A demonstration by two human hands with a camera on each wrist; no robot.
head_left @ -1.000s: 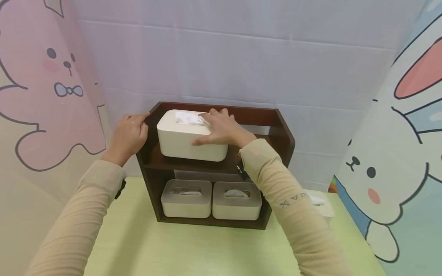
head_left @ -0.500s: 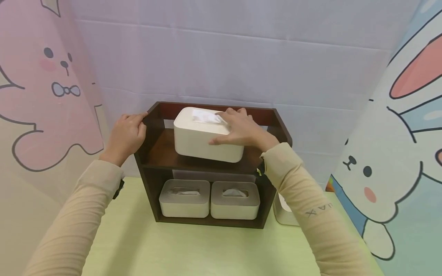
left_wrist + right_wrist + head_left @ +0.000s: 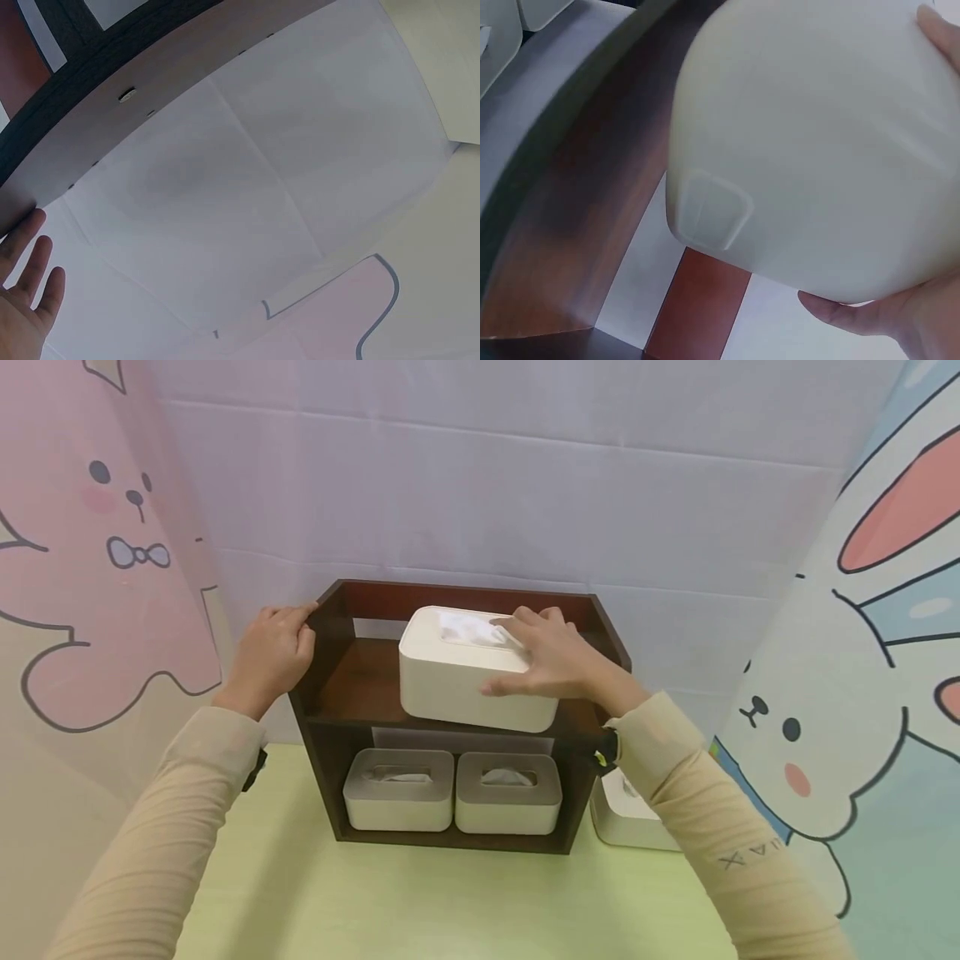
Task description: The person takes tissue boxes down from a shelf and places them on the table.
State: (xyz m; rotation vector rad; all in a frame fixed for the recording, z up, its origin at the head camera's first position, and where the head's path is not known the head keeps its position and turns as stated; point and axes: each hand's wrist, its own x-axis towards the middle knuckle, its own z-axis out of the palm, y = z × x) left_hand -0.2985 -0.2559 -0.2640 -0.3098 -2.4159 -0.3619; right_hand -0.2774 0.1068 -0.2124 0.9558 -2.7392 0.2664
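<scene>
In the head view my right hand [image 3: 551, 660] grips a cream tissue box [image 3: 476, 689] from above, thumb on its front and fingers over its top. The box is tilted, right end lower, in front of the upper level of a dark brown shelf [image 3: 363, 681]. The right wrist view shows the pale underside of the tissue box [image 3: 817, 150] with my fingertips at its edges. My left hand [image 3: 270, 652] touches the shelf's upper left side. Its fairly straight fingers [image 3: 34, 266] reach the outer panel in the left wrist view; the thumb is hidden there.
Two tissue boxes with greyish lids, one left [image 3: 400, 806] and one right [image 3: 508, 810], stand on the shelf's lower level. Another tissue box [image 3: 626, 818] sits right of the shelf on the pale green table [image 3: 420, 902], partly behind my right forearm. A fabric backdrop [image 3: 480, 502] hangs behind.
My right hand has carried the tissue box rightward, from the upper level's left part toward its right, then slightly down and forward. My left hand has stayed at the shelf's left side.
</scene>
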